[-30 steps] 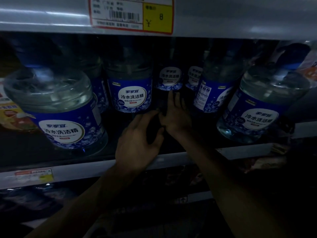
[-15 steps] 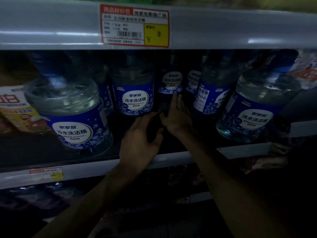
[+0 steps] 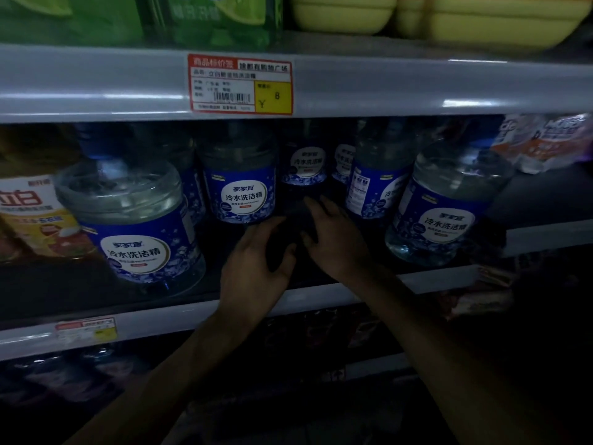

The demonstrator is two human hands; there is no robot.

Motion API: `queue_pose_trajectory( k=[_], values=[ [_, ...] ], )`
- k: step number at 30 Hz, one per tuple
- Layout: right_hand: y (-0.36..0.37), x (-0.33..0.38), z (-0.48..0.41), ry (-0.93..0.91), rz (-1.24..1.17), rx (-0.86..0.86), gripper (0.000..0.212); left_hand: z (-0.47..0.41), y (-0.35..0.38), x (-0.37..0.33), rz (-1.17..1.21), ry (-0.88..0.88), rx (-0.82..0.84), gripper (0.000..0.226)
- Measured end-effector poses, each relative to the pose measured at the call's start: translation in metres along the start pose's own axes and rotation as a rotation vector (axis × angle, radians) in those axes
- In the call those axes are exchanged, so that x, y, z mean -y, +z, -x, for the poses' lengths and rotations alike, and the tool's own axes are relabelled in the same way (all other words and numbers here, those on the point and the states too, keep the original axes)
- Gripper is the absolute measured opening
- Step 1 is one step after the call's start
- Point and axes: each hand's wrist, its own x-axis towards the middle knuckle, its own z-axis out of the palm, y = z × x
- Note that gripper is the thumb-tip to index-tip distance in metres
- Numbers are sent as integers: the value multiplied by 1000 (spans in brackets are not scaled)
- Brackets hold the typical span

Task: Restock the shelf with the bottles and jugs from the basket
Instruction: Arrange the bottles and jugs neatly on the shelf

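Dark bottle [image 3: 288, 232], too dim to identify, sits on shelf [image 3: 433, 277] between blue-labelled jugs [image 3: 240, 194]. My left hand [image 3: 256, 261] curls round it, right hand [image 3: 333, 239] flat-fingered against its side. Little changed since second ago: placement looks nearly done.

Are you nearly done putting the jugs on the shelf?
Several blue-label jugs already stand on the shelf. The left hand grips and the right hand presses a dark item in the middle gap, too dim to name. The basket is out of view, so I cannot tell what is left.
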Motion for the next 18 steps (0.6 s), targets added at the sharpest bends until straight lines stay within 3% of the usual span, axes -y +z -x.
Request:
queue_pose_trajectory(
  k=[9,18],
  values=[
    [-73,-19,62,-41,-146,-381,49,-8,37,-52,208,-10,58,54],
    [-113,-73,95,187,-165,-594,36,-18,93,-106,416,24,118,54]
  ],
)
